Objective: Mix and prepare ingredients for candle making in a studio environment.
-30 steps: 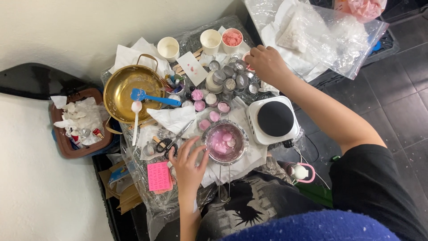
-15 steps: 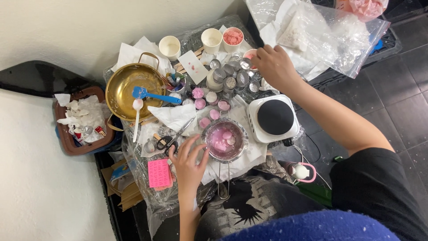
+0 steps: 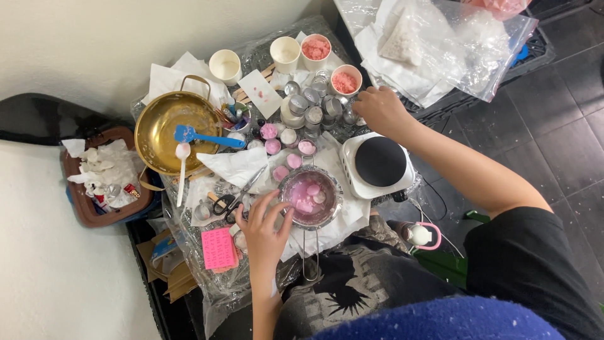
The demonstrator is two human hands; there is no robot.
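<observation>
Low table (image 3: 362,217) is packed, almost no bare surface; I see open room only on the dark tiled floor (image 3: 553,145) to the right and the pale floor at lower left; wall runs close behind the far edge; crumpled plastic bags (image 3: 440,44) crowd the far right corner. Gold pan (image 3: 165,132) sits at far left with a blue spatula (image 3: 207,136) across its rim and a white spoon (image 3: 181,170) hanging over the near edge; brown tray of wrappers (image 3: 104,176) just beyond it; scissors (image 3: 229,200) and a pink silicone mould (image 3: 219,247) lie near my left side; white hot plate with black top (image 3: 379,162) stands right of centre, just beside the small metal pot (image 3: 310,196), which holds pink wax lumps, its wire handle pointing toward me. Cluster of small tins (image 3: 311,107) and paper cups (image 3: 286,53) fills the far middle, one cup of pink flakes (image 3: 345,80) just left of my right hand. Left hand (image 3: 264,226) is spread, fingertips resting on the pot's left rim, nothing pinched. Right hand (image 3: 380,110) is curled over the tins' right edge, fingers bent down; whether it pinches anything I cannot tell.
</observation>
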